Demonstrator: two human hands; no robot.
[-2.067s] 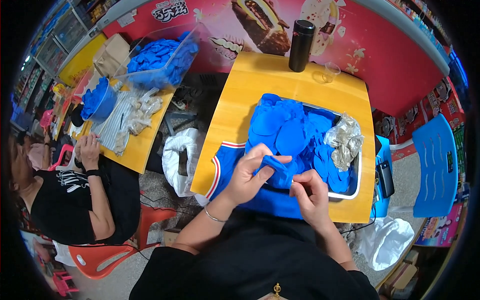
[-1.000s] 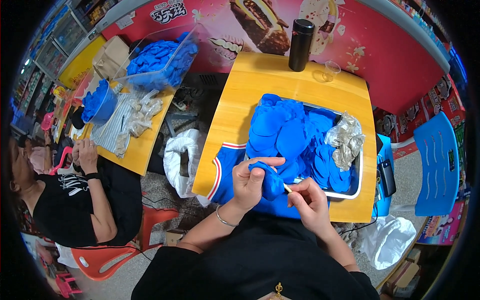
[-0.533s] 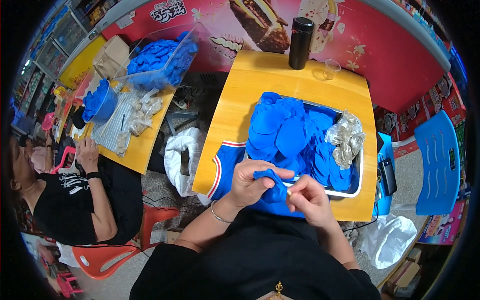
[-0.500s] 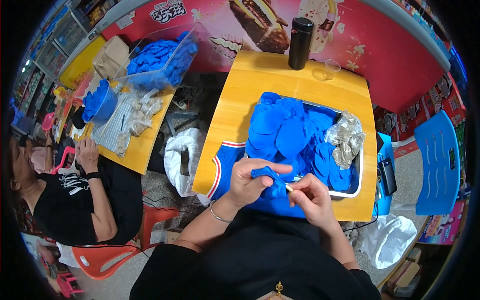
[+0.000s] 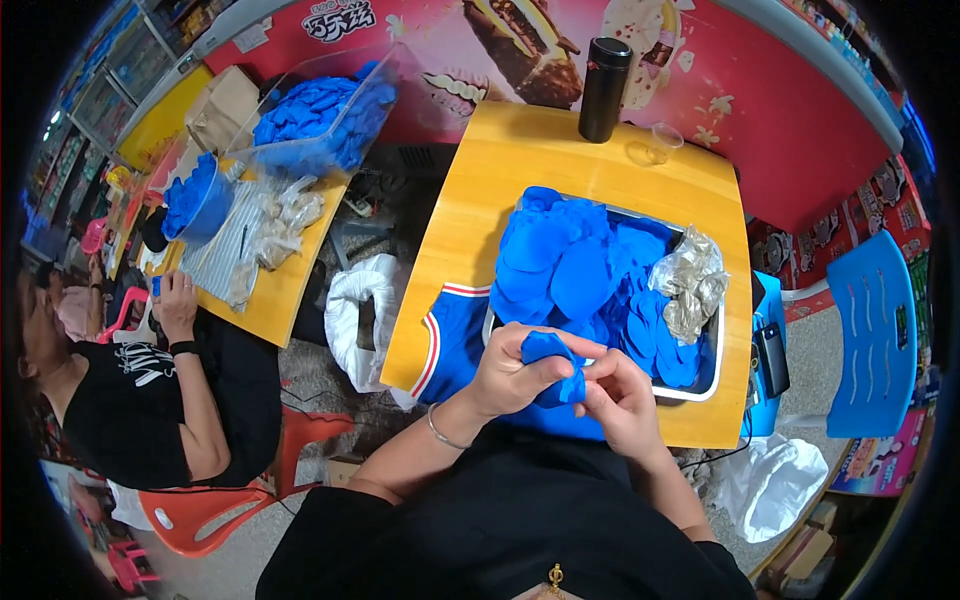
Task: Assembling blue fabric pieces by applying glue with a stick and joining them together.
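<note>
My left hand (image 5: 505,378) is closed on a thin blue cloth piece (image 5: 546,349), its thumb laid over the fold. With thumb and fingertips, my right hand (image 5: 622,408) pinches the right edge of the same piece, and the two hands nearly touch. Whether a small pale object is still between my right fingertips cannot be made out. Just beyond my hands, a metal tray (image 5: 716,372) holds a heap of rounded blue cloth pieces (image 5: 580,270). A crumpled clear plastic bag (image 5: 690,285) with tan contents lies at its right side.
A blue garment (image 5: 455,335) with striped trim lies under the tray's left side. A black flask (image 5: 605,90) and clear cup (image 5: 655,145) stand at the table's (image 5: 480,160) far edge. To the left, a co-worker (image 5: 120,410) sits at another table beside a blue-filled clear bin (image 5: 325,115).
The cloth piece has been turned and bunched up between my hands. The pale tip that showed at my right fingertips is now out of sight. My hands stay in nearly the same place.
</note>
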